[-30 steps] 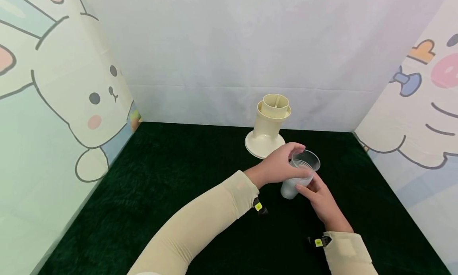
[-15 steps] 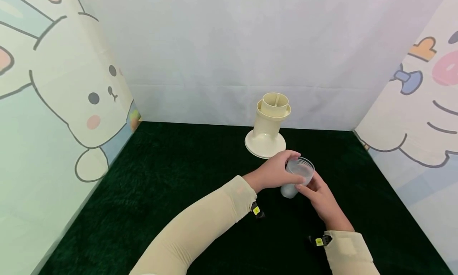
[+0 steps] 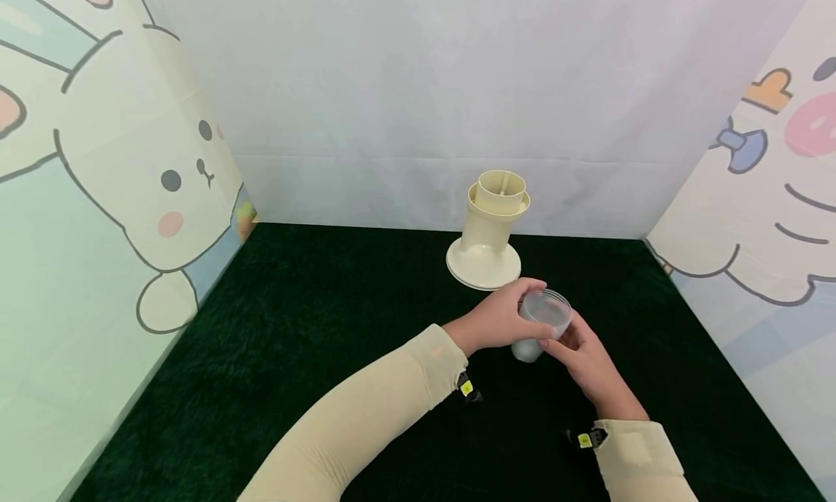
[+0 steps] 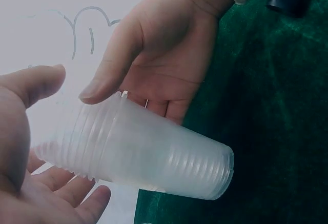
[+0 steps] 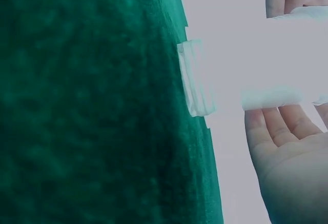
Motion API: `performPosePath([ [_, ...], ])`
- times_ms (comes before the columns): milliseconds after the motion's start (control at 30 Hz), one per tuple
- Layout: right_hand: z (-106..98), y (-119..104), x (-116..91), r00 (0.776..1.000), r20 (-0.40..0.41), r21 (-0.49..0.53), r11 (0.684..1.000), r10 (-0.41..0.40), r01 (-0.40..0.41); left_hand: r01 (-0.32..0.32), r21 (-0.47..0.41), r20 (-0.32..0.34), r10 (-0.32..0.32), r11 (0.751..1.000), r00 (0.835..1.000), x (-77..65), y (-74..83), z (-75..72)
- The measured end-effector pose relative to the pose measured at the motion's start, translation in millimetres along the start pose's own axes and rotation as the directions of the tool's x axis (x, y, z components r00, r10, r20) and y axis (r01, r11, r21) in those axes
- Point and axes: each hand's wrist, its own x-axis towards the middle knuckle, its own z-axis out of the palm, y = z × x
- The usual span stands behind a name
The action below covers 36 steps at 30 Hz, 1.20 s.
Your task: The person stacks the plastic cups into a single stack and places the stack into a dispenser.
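Observation:
A stack of nested clear plastic cups (image 3: pixel 547 308) is held tilted between both hands, right of the table's middle. My left hand (image 3: pixel 503 317) curls its thumb and fingers round the rim end. My right hand (image 3: pixel 591 360) grips the stack from the right, its thumb across the side just below the rims. Several close-set rims and the ribbed bottom of the cup stack (image 4: pixel 154 147) show in the left wrist view. Glare washes out much of the cup stack (image 5: pixel 197 80) in the right wrist view.
A cream tubular stand (image 3: pixel 490 230) with a round base and open top stands just behind my left hand. Dark green cloth (image 3: pixel 326 284) covers the table. A pale curtain (image 3: pixel 392 88) rises behind, with cartoon-printed panels at both sides.
My left hand has moved down with the top cup, which stood higher out of the stack a second ago and now sits deeper in it. My right hand has stayed almost still.

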Motion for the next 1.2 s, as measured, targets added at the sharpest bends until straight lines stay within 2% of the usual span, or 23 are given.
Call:
performPosePath([
  [267, -7.4, -8.0, -1.1, 0.999, 0.009, -0.018, 0.999, 0.043, -0.043, -0.005, 0.042, -0.002, 0.006, 0.999, 1.0, -4.7, -2.6, -3.6],
  [533, -17.3, -14.3, -5.4, 1.0, -0.008, -0.055, 0.998, 0.022, -0.022, 0.046, 0.043, -0.042, -0.044, 0.998, 0.998, -11.2, -16.5, -5.7],
  [667, -19.6, -14.6, -6.8, 1.0, -0.001, -0.063, 0.998, 0.004, -0.004, 0.064, 0.033, -0.052, -0.062, 0.997, 0.997, -16.8, -23.2, -2.3],
  [900, -18.4, -11.3, -5.9, 1.0, 0.01, -0.052, 0.999, -0.002, 0.003, 0.05, 0.04, -0.066, -0.047, 0.998, 0.997, -19.4, -33.9, 7.9],
  [1200, -15.9, -7.6, -4.6, 0.999, 0.012, -0.015, 0.999, -0.03, 0.03, 0.02, 0.032, -0.077, -0.017, 0.999, 0.997, -19.5, -36.6, 15.3],
])
